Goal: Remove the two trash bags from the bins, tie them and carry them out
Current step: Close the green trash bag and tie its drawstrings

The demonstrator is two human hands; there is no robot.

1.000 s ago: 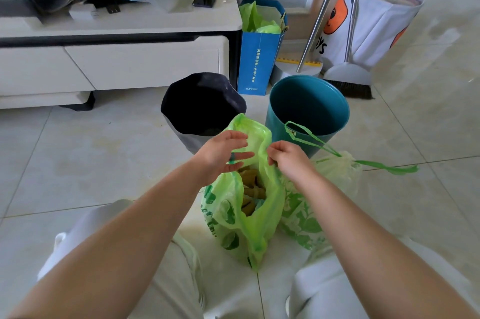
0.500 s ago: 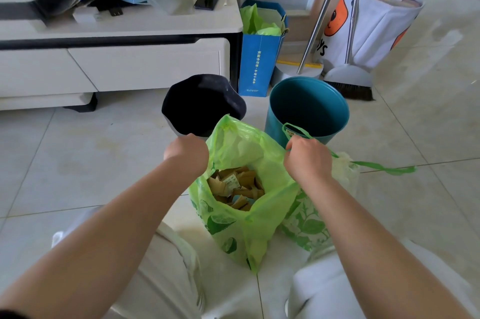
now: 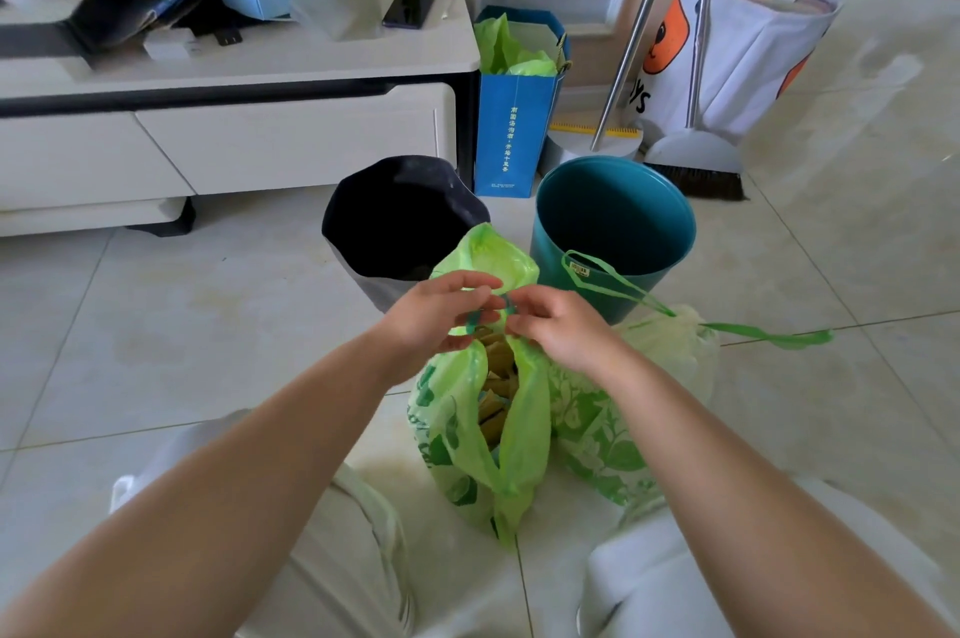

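Note:
A bright green trash bag (image 3: 524,434) stands on the floor between my knees, its mouth narrowed, with brown scraps showing inside. My left hand (image 3: 434,315) and my right hand (image 3: 558,330) meet above it, both pinching the bag's green drawstring at the top. A second, paler green patterned trash bag (image 3: 613,434) sits right of it, cinched at the top, its drawstring loop (image 3: 618,281) trailing over the teal bin (image 3: 615,232). The black bin (image 3: 400,221) stands left of the teal one. Both bins look bare inside.
A white low cabinet (image 3: 291,138) runs along the back left, with a phone and boxes on top. A blue paper bag (image 3: 514,128) stands behind the bins. A broom and dustpan (image 3: 691,159) and a white printed bag (image 3: 737,44) are at the back right.
My hands were apart, holding the bag's mouth wide. They have come together above it, and the mouth has narrowed to a slit.

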